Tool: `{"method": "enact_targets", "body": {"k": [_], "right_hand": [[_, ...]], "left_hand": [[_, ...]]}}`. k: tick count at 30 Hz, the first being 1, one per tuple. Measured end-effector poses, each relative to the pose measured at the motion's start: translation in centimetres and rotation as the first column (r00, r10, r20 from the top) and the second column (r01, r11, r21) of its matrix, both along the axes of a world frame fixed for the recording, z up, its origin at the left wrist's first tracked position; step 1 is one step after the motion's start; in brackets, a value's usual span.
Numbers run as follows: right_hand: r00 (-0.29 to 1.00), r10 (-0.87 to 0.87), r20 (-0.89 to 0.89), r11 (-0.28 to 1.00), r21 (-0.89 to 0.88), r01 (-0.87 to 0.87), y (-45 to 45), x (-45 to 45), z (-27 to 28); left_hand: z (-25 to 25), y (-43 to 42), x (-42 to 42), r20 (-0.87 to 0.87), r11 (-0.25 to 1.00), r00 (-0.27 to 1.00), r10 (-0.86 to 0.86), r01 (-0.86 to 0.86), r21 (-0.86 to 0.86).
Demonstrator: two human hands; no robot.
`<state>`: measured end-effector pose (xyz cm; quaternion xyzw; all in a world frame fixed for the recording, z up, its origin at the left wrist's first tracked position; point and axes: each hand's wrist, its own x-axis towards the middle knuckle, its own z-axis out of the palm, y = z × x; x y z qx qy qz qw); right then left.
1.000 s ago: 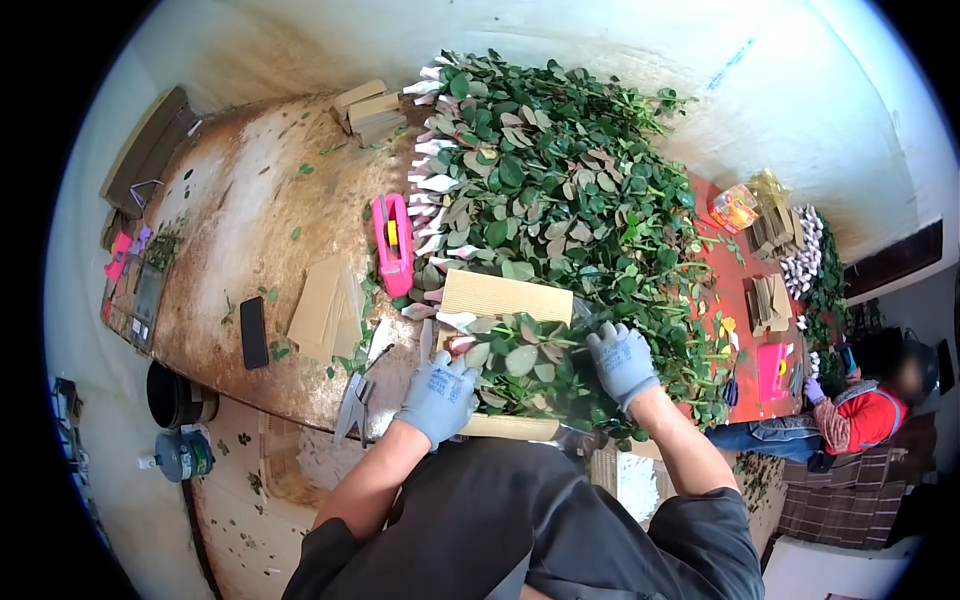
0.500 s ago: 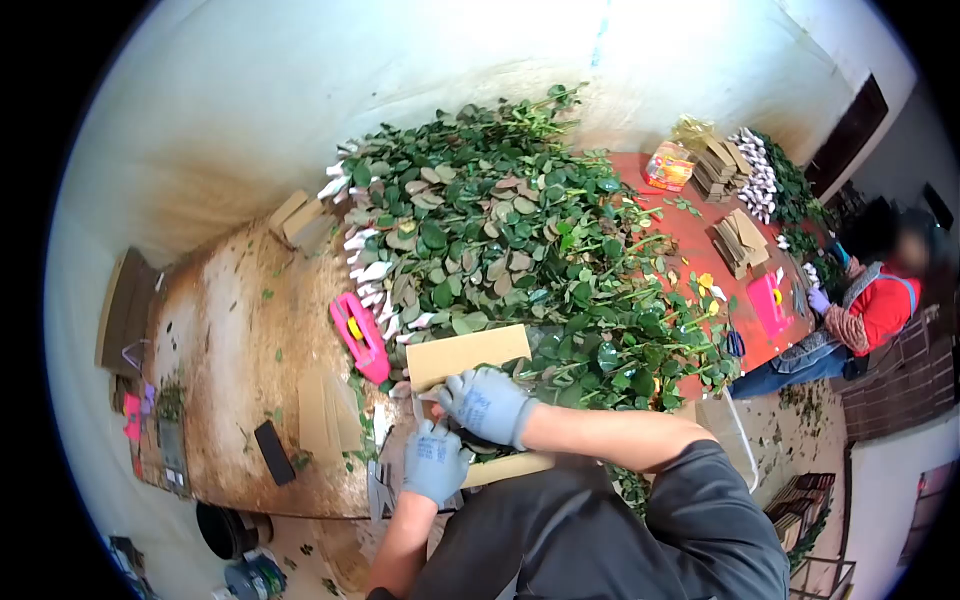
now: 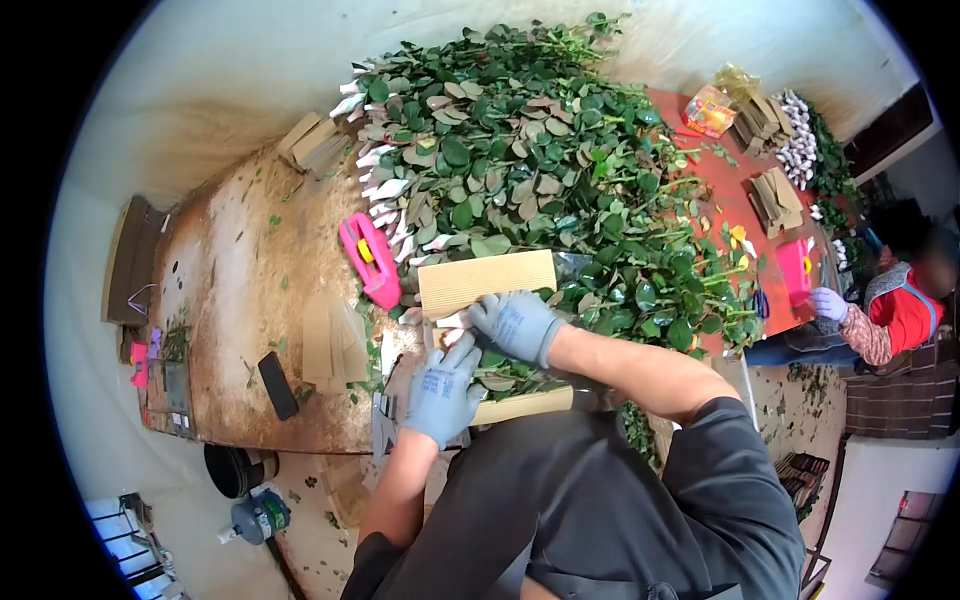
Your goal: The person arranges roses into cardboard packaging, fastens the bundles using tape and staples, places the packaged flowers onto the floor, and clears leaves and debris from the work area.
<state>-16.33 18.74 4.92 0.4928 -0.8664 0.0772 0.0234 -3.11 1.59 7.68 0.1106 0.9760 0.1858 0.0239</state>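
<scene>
Both my hands wear grey gloves and work over a corrugated cardboard wrap (image 3: 487, 283) lying near the table's front edge. My right hand (image 3: 517, 328) bends over a pale, white-sleeved rose bud (image 3: 452, 321), its fingertips closed just behind the bud; the stem is hidden beneath the hand. Below it, my left hand (image 3: 445, 390) has its fingers stretched toward the buds, thumb apart, fingertips close to them. Green leaves (image 3: 508, 374) show between the hands and the wrap's lower cardboard flap (image 3: 525, 405).
A large pile of leafy roses (image 3: 520, 170) covers the table's middle. Left of the wrap lie a pink tape dispenser (image 3: 369, 262), cardboard sheets (image 3: 333, 345) and a dark phone (image 3: 278, 385). At the red table (image 3: 725, 190), a person in red (image 3: 900, 320) works at the right.
The view has tilted down, so the table appears higher. My hands have moved slightly apart, the left one's fingers have straightened, and the pale bud and leaves between them show more clearly.
</scene>
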Motion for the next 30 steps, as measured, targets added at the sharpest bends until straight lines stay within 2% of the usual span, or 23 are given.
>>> {"method": "enact_targets", "body": {"k": [2, 3, 4, 6, 7, 8, 10, 11, 13, 17, 20, 23, 24, 26, 27, 28, 29, 30], "right_hand": [[1.000, 0.005, -0.015, 1.000, -0.011, -0.005, 0.1, 0.0, -0.2], [1.000, 0.002, -0.014, 1.000, -0.011, -0.002, 0.2, 0.1, -0.1], [1.000, 0.001, -0.019, 1.000, -0.023, -0.002, 0.2, 0.1, -0.1], [1.000, -0.001, -0.022, 0.999, -0.034, 0.000, 0.2, 0.2, -0.2], [1.000, -0.007, -0.026, 1.000, -0.018, 0.006, 0.2, 0.1, -0.2], [0.999, -0.013, -0.031, 1.000, -0.001, 0.013, 0.2, 0.0, -0.1], [0.999, -0.014, -0.039, 1.000, 0.001, 0.014, 0.3, 0.1, 0.2], [0.999, -0.015, -0.046, 1.000, 0.003, 0.015, 0.4, 0.0, 0.3], [0.999, -0.003, -0.052, 1.000, -0.001, 0.003, 0.4, -0.3, -0.2], [0.999, -0.016, -0.029, 1.000, -0.019, 0.015, 0.5, -0.3, -0.1], [1.000, -0.030, -0.001, 0.998, -0.052, 0.030, 0.4, -0.4, -0.1], [1.000, -0.009, -0.010, 1.000, -0.028, 0.009, 0.5, -0.5, -0.2], [1.000, 0.005, -0.011, 1.000, -0.023, -0.005, 0.5, -0.4, -0.3], [1.000, 0.009, -0.024, 0.999, -0.052, -0.010, 0.5, -0.5, -0.4], [0.999, 0.027, -0.028, 0.998, -0.049, -0.029, 0.4, -0.5, -0.3], [0.999, 0.027, -0.039, 0.999, -0.030, -0.028, 0.4, -0.4, -0.3], [0.998, 0.027, -0.049, 1.000, -0.011, -0.028, 0.2, -0.2, -0.3], [0.998, 0.045, -0.051, 0.999, -0.005, -0.045, -0.1, 0.0, 0.1]], "left_hand": [[-1.2, -1.4, -0.6, -0.097, 0.983, 0.993, -0.072, 0.087, 0.162], [-1.1, -1.8, -1.3, -0.167, 0.990, 0.985, -0.050, 0.071, 0.124], [-0.5, -2.1, -2.0, -0.166, 0.989, 0.985, -0.051, 0.073, 0.125], [0.9, -2.7, -3.1, -0.137, 0.996, 0.989, 0.056, -0.064, -0.055], [0.3, -2.8, -3.7, -0.292, 0.993, 0.955, 0.053, -0.082, -0.087], [0.0, -2.8, -4.2, -0.292, 0.993, 0.955, 0.053, -0.081, -0.087], [-0.6, -3.0, -5.1, -0.240, 0.974, 0.971, 0.003, -0.057, -0.219], [-1.0, -3.0, -5.5, -0.241, 0.975, 0.971, 0.003, -0.057, -0.216], [-1.4, -3.1, -6.0, -0.221, 0.934, 0.972, -0.077, -0.007, -0.356], [0.1, -3.4, -6.1, -0.227, 0.923, 0.965, -0.135, 0.039, -0.384], [0.4, -4.6, -5.6, -0.240, 0.942, 0.968, -0.074, -0.011, -0.334], [-1.8, -7.5, -4.1, -0.168, 0.861, 0.963, 0.209, -0.263, -0.435], [-1.3, -7.4, -3.6, -0.169, 0.859, 0.960, 0.224, -0.276, -0.430], [1.3, -7.3, -2.4, -0.134, 0.769, 0.935, 0.327, -0.346, -0.538], [2.3, -6.0, -2.1, -0.082, 0.750, 0.940, 0.332, -0.316, -0.582], [2.2, -4.8, -1.7, -0.083, 0.746, 0.933, 0.351, -0.332, -0.578], [1.8, -3.5, -1.0, -0.164, 0.879, 0.971, 0.176, -0.230, -0.418], [1.4, -2.4, -0.7, -0.222, 0.927, 0.970, 0.103, -0.174, -0.331]]}}
